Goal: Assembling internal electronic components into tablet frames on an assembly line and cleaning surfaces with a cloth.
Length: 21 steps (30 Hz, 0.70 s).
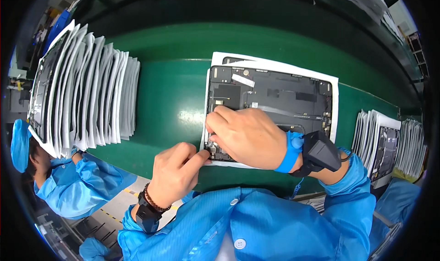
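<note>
An opened black tablet housing (284,98) lies on a white foam sheet (335,105), its inner parts facing up. A short white strip (243,80) crosses its upper left part. My right hand (252,135) reaches over the housing's left side with bent fingers pinched together near the lower left corner. Close by, my left hand (176,171) is closed, thumb and forefinger at that same corner's edge. Whatever either hand pinches is too small or hidden to make out. Part of the housing lies under my right hand and wrist.
Many foam-wrapped panels stand in a row (91,91) on the green table (162,91) at left. Further foam-sheeted panels (366,128) stand at right, beside another black housing (386,149). A co-worker in a blue sleeve (75,187) sits at lower left. A blue coiled cord (298,187) hangs near my right arm.
</note>
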Each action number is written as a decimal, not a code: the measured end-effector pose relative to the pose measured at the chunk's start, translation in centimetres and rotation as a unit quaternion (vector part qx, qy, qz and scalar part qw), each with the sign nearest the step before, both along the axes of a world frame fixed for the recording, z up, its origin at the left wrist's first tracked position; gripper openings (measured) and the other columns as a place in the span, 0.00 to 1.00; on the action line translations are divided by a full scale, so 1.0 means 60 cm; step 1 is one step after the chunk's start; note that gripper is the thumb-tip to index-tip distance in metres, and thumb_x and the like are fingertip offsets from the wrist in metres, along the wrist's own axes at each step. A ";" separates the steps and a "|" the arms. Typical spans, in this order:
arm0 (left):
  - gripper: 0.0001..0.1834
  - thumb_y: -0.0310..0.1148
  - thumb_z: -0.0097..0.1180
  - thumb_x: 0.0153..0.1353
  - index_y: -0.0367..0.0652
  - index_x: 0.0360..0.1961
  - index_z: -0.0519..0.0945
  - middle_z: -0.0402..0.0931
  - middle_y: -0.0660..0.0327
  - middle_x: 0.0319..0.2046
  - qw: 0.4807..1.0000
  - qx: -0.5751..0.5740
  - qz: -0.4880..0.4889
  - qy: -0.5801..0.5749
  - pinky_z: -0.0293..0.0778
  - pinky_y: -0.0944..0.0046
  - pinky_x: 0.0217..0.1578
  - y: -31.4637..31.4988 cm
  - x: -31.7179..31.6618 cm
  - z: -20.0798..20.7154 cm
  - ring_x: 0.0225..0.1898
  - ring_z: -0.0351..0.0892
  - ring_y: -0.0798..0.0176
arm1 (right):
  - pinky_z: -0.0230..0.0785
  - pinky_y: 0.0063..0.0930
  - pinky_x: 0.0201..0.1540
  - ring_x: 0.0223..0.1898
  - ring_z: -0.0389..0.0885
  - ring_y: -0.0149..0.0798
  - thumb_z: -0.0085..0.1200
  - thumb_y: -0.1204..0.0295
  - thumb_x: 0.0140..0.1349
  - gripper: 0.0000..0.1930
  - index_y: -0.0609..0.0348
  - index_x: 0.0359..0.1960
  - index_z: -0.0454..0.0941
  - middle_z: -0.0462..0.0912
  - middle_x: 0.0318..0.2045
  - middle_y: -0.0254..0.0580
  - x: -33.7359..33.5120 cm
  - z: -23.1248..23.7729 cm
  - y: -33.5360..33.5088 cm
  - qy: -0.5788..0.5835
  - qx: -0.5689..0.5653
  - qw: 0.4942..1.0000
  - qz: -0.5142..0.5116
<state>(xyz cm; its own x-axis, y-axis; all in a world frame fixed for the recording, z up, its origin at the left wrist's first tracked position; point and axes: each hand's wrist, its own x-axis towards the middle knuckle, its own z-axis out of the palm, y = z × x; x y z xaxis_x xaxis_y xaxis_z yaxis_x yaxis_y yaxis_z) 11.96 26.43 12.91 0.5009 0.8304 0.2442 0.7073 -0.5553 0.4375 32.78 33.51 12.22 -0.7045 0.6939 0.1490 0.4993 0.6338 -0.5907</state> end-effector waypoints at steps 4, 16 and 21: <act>0.15 0.28 0.71 0.43 0.45 0.35 0.84 0.65 0.64 0.26 0.998 0.031 -0.043 0.015 0.66 0.62 0.20 0.007 -0.019 0.001 0.22 0.69 0.64 | 0.74 0.35 0.22 0.23 0.82 0.43 0.55 0.75 0.56 0.07 0.64 0.32 0.70 0.75 0.27 0.44 -0.001 -0.001 -0.008 0.004 0.035 0.999 0.011; 0.15 0.32 0.62 0.37 0.49 0.33 0.85 0.65 0.67 0.28 0.969 0.158 -0.153 0.115 0.60 0.69 0.18 0.050 -0.027 0.017 0.23 0.65 0.70 | 0.73 0.33 0.23 0.23 0.80 0.41 0.57 0.76 0.54 0.07 0.63 0.31 0.72 0.73 0.26 0.43 0.003 0.003 -0.004 -0.019 0.040 0.999 0.020; 0.16 0.39 0.70 0.41 0.47 0.34 0.87 0.64 0.65 0.28 0.963 0.155 -0.184 0.122 0.60 0.66 0.17 0.055 -0.031 0.017 0.23 0.65 0.66 | 0.73 0.32 0.23 0.23 0.80 0.41 0.57 0.75 0.54 0.07 0.63 0.31 0.72 0.73 0.27 0.43 0.002 0.007 -0.004 -0.027 0.019 0.999 0.022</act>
<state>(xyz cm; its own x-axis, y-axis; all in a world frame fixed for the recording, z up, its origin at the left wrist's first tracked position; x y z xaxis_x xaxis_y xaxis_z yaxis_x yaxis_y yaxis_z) 10.12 29.72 13.93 0.8214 0.4914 0.2895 0.4981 -0.8653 0.0555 32.90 33.28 12.67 -0.7415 0.6570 0.1360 0.5012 0.6772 -0.5387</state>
